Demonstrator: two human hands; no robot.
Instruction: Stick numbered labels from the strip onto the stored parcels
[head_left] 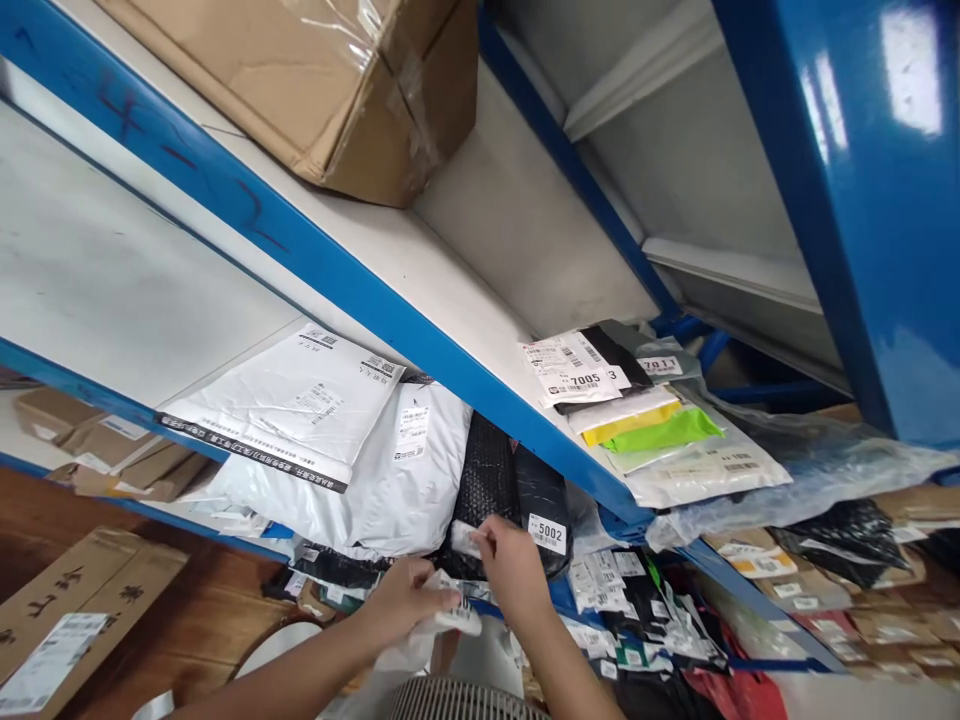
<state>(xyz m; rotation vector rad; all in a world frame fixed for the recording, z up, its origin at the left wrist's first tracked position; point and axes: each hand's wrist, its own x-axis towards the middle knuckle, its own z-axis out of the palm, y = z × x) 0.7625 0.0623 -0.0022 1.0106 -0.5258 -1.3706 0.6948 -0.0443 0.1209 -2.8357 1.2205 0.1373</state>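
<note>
My left hand (409, 598) is closed on a small white plastic parcel (450, 615) with a barcode label, held just below the middle shelf. My right hand (510, 562) pinches a white label (466, 540) on a black bubble-wrap parcel (491, 480) lying at the shelf edge. Next to it lies a second black parcel marked 5002 (546, 533). Large white mailer bags (300, 410) are stacked to the left on the same shelf.
Blue metal racking (360, 290) tilts across the view. A cardboard box (315, 80) sits on the top shelf. Parcels labelled 7005 (577, 378) and a green-yellow bag (660, 430) lie at the right. Lower shelves hold several small parcels (645, 610). Cardboard boxes (67, 610) stand lower left.
</note>
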